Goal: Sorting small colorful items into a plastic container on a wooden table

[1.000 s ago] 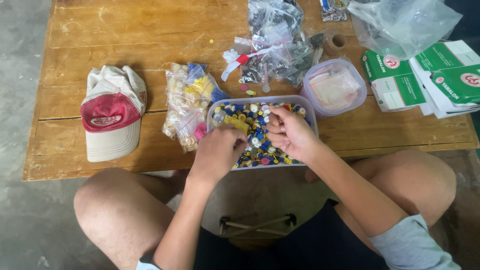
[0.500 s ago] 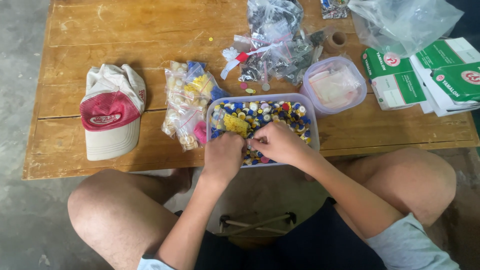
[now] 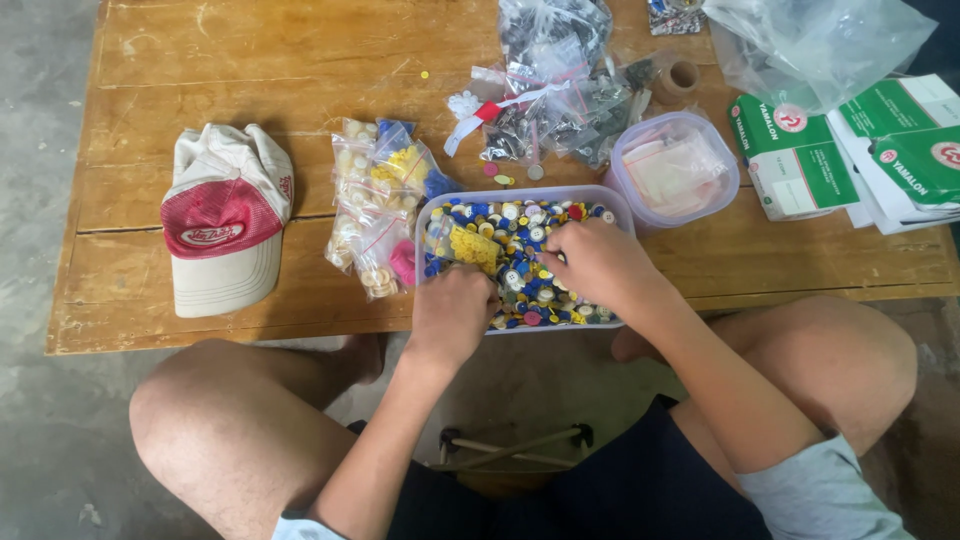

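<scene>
A clear rectangular plastic tub (image 3: 430,215) sits at the near edge of a wooden table (image 3: 250,90), filled with several mixed coloured buttons (image 3: 515,225). My left hand (image 3: 452,315) rests over the tub's near left corner, fingers curled down into the buttons beside a small bag of yellow buttons (image 3: 474,247). My right hand (image 3: 592,265) lies across the tub's right half, fingertips pinching among the buttons at its middle. Whether either hand grips a button is hidden by the fingers.
Small bags of sorted buttons (image 3: 380,205) lie left of the tub. A red and white cap (image 3: 225,230) lies further left. Behind are a round lidded tub (image 3: 675,170), clear bags of dark parts (image 3: 555,90), green and white boxes (image 3: 800,150) and a large plastic bag (image 3: 820,40).
Both hands have shifted slightly within the tub; my left hand moved down toward the near left corner, and my right hand reached further across the buttons.
</scene>
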